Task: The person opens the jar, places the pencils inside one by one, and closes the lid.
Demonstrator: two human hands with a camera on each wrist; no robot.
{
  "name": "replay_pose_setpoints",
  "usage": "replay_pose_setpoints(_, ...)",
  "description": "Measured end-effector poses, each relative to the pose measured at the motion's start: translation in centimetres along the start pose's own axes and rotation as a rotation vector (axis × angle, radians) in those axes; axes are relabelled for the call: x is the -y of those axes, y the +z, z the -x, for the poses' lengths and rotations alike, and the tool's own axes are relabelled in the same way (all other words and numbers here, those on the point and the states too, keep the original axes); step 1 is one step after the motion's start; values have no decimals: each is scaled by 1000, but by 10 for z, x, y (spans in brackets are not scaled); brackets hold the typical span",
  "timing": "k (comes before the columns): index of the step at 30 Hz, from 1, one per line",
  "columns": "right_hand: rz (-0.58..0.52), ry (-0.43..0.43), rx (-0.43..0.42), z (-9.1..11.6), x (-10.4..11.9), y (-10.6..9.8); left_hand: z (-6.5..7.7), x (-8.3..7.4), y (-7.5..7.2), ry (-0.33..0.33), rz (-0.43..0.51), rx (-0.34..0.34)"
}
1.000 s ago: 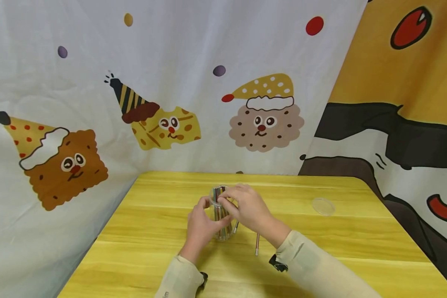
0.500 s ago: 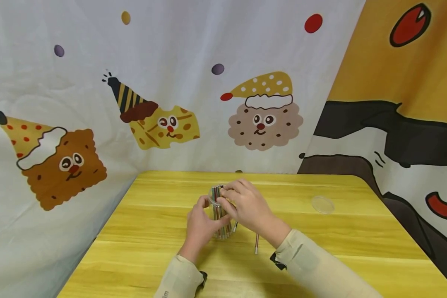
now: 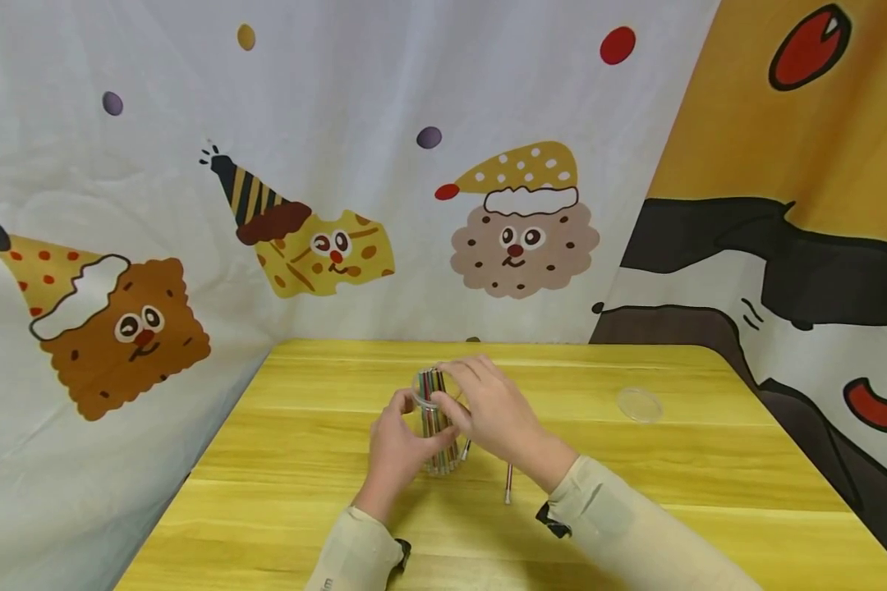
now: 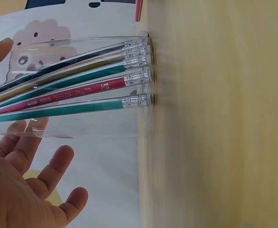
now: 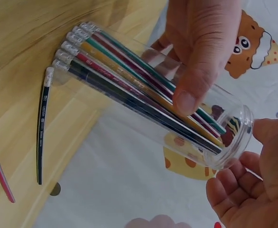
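Observation:
A clear jar [image 3: 443, 469] stands upright on the table with several coloured pencils [image 4: 87, 90] inside, their eraser ends at its bottom. My left hand [image 3: 401, 447] grips the jar around its side; in the right wrist view its thumb [image 5: 191, 95] lies across the wall. My right hand [image 3: 498, 410] is at the jar's mouth. In the right wrist view its thumb and fingertips sit apart, right at the rim, with no pencil between them. Beside the jar lie a black pencil [image 5: 41, 128] and a red pencil [image 3: 508, 486], the latter partly hidden under my right hand in the head view.
A round clear lid [image 3: 639, 405] lies flat toward the table's right back. The yellow wood-grain table [image 3: 281, 509] reaches back to a white curtain [image 3: 340, 98] printed with cartoon snacks.
The right hand's fingers have parted from the thumb and drawn back from over the jar's mouth, so more pencil tips show. The left hand keeps its grip on the jar.

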State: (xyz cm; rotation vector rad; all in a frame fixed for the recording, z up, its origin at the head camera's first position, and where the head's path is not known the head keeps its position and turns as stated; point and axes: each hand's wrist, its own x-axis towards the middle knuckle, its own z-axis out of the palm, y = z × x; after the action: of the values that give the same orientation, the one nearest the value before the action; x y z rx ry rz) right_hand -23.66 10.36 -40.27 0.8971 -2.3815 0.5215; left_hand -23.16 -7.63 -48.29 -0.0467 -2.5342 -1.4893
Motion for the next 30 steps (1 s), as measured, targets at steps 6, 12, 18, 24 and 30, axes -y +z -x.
replay_pose_setpoints(6,-165,147,-19,-2,-11,-10,-1,1,-1,4,11,-5)
replay_pose_setpoints(12,-357,407,-16,5,-55,2,-1,0,-1,3,18,-16)
replay_pose_setpoints(18,-345,721,244,32,-108,20,0,2,1,-11,9,-4)
replay_pose_setpoints(24,-327,815,354,46,-135,27,-1,2,1,-15,23,-2)
replay_pose_setpoints(30,-321,844,426,53,-147,40,-2,3,1,-21,20,-7)
